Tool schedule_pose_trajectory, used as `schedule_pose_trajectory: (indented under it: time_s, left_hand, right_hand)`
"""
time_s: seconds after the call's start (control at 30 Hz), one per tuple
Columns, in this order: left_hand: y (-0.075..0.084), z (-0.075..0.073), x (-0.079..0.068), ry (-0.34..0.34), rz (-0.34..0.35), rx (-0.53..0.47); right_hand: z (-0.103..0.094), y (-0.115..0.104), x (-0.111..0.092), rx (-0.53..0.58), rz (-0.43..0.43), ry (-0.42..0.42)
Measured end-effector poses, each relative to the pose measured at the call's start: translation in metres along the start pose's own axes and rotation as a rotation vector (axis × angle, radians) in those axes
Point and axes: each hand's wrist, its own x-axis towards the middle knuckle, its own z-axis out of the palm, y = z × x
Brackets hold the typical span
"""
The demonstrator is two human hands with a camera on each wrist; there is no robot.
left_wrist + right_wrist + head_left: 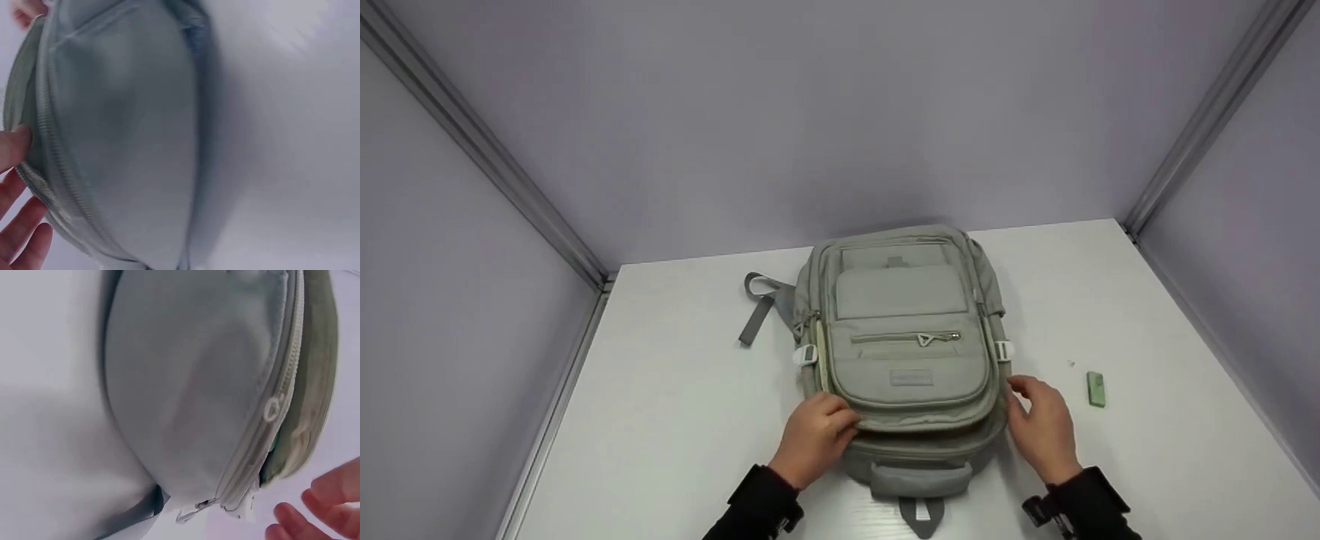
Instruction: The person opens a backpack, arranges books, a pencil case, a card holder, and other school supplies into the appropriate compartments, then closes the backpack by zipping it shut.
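- Diffuse light; a soft shadow dims the smooth grey-lilac back panel (pixel 855 127).
- Glare whitens the flat white tabletop (pixel 287 135) (left wrist view).
- The grey-green fabric backpack (pixel 124 129) blurs there.

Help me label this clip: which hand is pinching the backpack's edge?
The left hand: its fingers pinch the edge of the backpack, while the right wrist view shows the right hand apart from it.

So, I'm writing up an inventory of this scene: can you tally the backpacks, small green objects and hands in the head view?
Backpacks: 1 (grey-green backpack)
Small green objects: 1 (small green block)
Hands: 2 (left hand, right hand)
Total: 4
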Motion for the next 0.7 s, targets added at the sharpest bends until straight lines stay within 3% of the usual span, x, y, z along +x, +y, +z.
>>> schedule_pose_trajectory:
  time_s: [0.17, 0.27, 0.33, 0.43, 0.57, 0.7]
  left_hand:
    - [-0.008, 0.002, -0.003, -0.103, 0.04, -0.051]
    - [-0.016, 0.0, 0.006, -0.061, 0.007, -0.072]
    - [-0.027, -0.002, 0.019, -0.001, -0.071, -0.065]
    - [-0.051, -0.004, 0.043, 0.061, -0.248, -0.023]
    - [-0.082, -0.006, 0.066, -0.034, -0.481, 0.068]
    - [-0.098, -0.002, 0.071, -0.145, -0.622, 0.096]
  right_hand:
    - [0.012, -0.008, -0.008, -0.013, -0.208, 0.064]
    - [0.02, -0.014, -0.014, -0.008, -0.331, 0.077]
    - [0.025, -0.018, -0.017, -0.008, -0.39, 0.075]
    - [0.03, -0.026, -0.021, 0.005, -0.435, 0.043]
    - [0.037, -0.038, -0.028, 0.008, -0.494, -0.021]
    - [0.045, -0.049, -0.035, -0.006, -0.543, -0.114]
